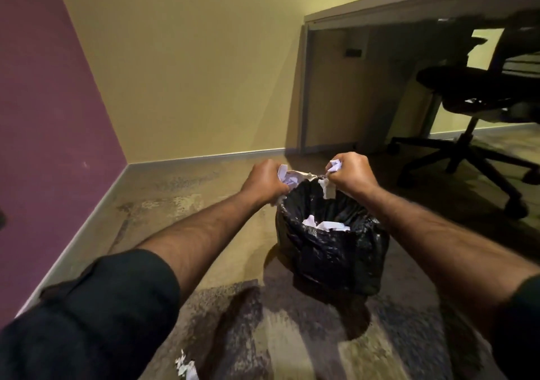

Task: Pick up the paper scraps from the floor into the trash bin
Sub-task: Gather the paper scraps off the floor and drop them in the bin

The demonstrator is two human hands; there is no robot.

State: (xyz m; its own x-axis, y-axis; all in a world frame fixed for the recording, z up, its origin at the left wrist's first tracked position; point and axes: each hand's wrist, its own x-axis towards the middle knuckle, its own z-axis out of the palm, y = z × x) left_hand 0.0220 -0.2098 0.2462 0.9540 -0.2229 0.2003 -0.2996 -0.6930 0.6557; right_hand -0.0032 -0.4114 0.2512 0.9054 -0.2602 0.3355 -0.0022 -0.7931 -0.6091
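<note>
A trash bin lined with a black plastic bag (330, 251) stands on the carpet in front of me, with white paper scraps (327, 224) lying inside it. My left hand (264, 182) is closed around a bunch of white paper scraps (287, 176) over the bin's far left rim. My right hand (350, 173) is closed on crumpled white paper (335, 165) above the far right rim. More paper scraps (185, 368) lie on the carpet near the bottom edge, to the left of the bin.
A purple wall (43, 146) runs along the left and a yellow wall (190, 72) stands behind the bin. A desk (380, 8) is at the back right, with a black wheeled office chair (473, 99) beside it. Patterned carpet (175, 192) covers the floor.
</note>
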